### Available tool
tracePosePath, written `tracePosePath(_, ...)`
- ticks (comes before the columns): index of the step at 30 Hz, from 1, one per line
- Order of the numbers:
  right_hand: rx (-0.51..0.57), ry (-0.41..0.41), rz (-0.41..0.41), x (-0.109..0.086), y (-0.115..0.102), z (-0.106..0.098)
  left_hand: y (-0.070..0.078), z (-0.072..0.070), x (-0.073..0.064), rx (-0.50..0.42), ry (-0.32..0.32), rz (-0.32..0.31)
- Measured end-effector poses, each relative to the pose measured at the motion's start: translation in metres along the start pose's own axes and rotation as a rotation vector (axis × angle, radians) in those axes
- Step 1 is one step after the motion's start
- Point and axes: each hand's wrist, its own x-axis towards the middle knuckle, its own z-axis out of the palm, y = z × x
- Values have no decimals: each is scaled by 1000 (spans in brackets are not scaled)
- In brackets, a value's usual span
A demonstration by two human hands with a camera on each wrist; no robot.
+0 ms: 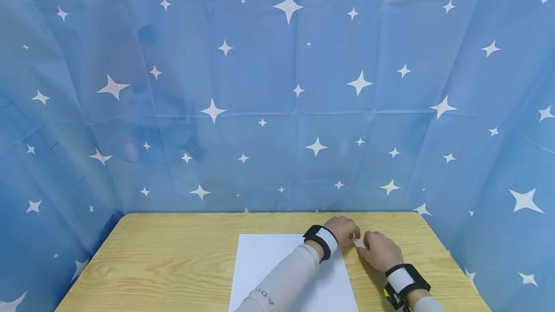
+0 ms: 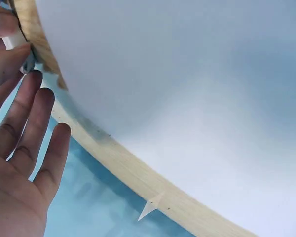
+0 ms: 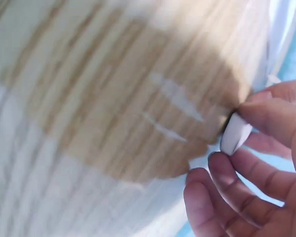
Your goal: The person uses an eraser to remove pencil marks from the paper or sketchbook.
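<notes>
A small white, slender object with a rounded end (image 1: 358, 243) is held between my two hands over the right part of the table. My left hand (image 1: 342, 230) pinches one end of it; in the left wrist view the other fingers (image 2: 39, 113) of that hand stretch out loosely. From the right side, my right hand (image 1: 381, 250) pinches the near end between thumb and fingers. Up close in the right wrist view, the white piece (image 3: 235, 133) looks smooth and flat-sided. A dark spot marks its tip in the left wrist view. Its exact kind I cannot tell.
A white sheet of paper (image 1: 251, 259) lies on the wood-grain table (image 1: 173, 259), partly under my left forearm. Behind the table hangs a blue curtain (image 1: 260, 76) with white stars. Black straps with white patches circle both wrists.
</notes>
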Motion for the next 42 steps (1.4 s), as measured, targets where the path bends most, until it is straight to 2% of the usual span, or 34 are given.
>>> tracePosePath(3, 24, 38, -57, 3, 0, -17, -3, -18, -6, -16, 54, 4)
tracePosePath(5, 35, 105, -123, 4, -1, -37, -2, -40, -11, -42, 104, 18)
tracePosePath(10, 52, 392, -322, 2, -9, -97, 4, -110, -24, -124, 286, 87)
tracePosePath(12, 64, 488, -386, 2, -15, -117, 4, -133, -30, -141, 360, 109)
tracePosePath(14, 73, 547, -440, 3, -22, -131, 1, -150, -36, -144, 407, 119)
tracePosePath(17, 86, 567, -501, 6, -34, -141, -5, -165, -48, -174, 429, 124)
tracePosePath(23, 114, 570, -589, 20, -61, -141, -29, -176, -78, -210, 461, 135)
tracePosePath(28, 161, 543, -683, 33, -95, -135, -54, -186, -116, -171, 503, 105)
tracePosePath(30, 178, 526, -714, 36, -110, -134, -63, -188, -132, -159, 526, 79)
tracePosePath(33, 242, 452, -740, 41, -129, -132, -74, -188, -150, -158, 566, 63)
tracePosePath(36, 345, 348, -733, 43, -139, -126, -77, -183, -160, -117, 607, 67)
tracePosePath(39, 435, 257, -711, 44, -146, -113, -77, -170, -169, -33, 628, 45)
tracePosePath(42, 397, 219, -700, 44, -145, -96, -80, -147, -186, 26, 564, -30)
